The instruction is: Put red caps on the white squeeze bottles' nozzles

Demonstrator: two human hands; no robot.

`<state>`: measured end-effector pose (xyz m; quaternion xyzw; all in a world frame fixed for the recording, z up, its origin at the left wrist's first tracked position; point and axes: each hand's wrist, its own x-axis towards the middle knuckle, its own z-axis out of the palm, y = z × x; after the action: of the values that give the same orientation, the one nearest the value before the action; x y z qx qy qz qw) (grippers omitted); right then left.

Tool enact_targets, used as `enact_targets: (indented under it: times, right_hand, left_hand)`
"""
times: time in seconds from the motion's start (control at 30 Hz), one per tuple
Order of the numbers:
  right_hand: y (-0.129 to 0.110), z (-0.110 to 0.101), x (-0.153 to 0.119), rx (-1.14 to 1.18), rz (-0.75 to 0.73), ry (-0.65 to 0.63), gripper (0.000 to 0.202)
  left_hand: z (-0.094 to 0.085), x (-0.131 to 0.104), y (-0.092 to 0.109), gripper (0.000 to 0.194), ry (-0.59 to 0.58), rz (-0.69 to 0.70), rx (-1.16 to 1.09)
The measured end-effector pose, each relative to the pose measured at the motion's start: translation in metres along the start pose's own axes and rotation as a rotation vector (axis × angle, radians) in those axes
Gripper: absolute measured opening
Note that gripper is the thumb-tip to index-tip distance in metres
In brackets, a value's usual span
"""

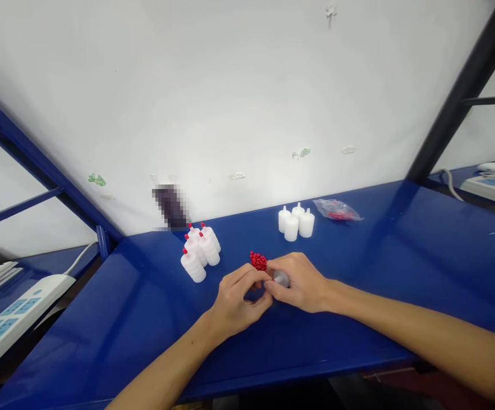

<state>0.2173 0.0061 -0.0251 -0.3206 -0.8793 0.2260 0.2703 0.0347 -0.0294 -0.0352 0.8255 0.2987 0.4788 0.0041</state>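
Note:
My right hand is closed around a small white plastic bottle, which lies tilted with its nozzle toward my left hand. My left hand pinches at the nozzle end, where a bit of red, a small cap, shows between the fingertips; most of it is hidden. Just beyond my fingers lies a pile of small red caps. To the left stand several white bottles with red caps on their nozzles. Several bottles with bare nozzles stand together farther back on the right.
A clear plastic bag with red pieces inside lies at the back right of the blue table. A blurred dark object leans by the wall. Power strips sit beyond the metal frames at both sides.

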Motion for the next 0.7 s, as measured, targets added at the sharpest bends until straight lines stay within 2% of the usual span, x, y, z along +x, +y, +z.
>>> enact_targets:
  times: [0.2, 0.3, 0.4, 0.5, 0.57, 0.63, 0.7]
  right_hand:
    - [-0.001, 0.001, -0.003, 0.039, -0.073, -0.037, 0.041]
    - [0.002, -0.001, -0.001, 0.069, -0.064, -0.034, 0.038]
    - [0.008, -0.006, 0.003, 0.117, 0.026, 0.015, 0.039]
    - [0.017, -0.008, 0.008, 0.159, 0.113, 0.111, 0.04]
    - [0.021, -0.007, 0.009, 0.178, 0.153, 0.171, 0.039]
    - [0.024, -0.005, 0.008, 0.189, 0.168, 0.241, 0.039]
    - [0.025, -0.004, 0.006, 0.206, 0.133, 0.308, 0.035]
  left_hand:
    - [0.0, -0.001, -0.002, 0.01, -0.129, 0.005, -0.093]
    - [-0.011, 0.002, -0.008, 0.008, -0.213, 0.041, -0.022]
    - [-0.031, 0.008, -0.016, 0.007, -0.38, -0.004, 0.182]
    - [-0.05, 0.011, -0.024, 0.013, -0.577, -0.166, 0.49]
    - [-0.056, 0.011, -0.027, 0.014, -0.662, -0.254, 0.655]
    - [-0.055, 0.01, -0.028, 0.016, -0.662, -0.316, 0.765]
    - [-0.05, 0.01, -0.026, 0.024, -0.586, -0.336, 0.831]
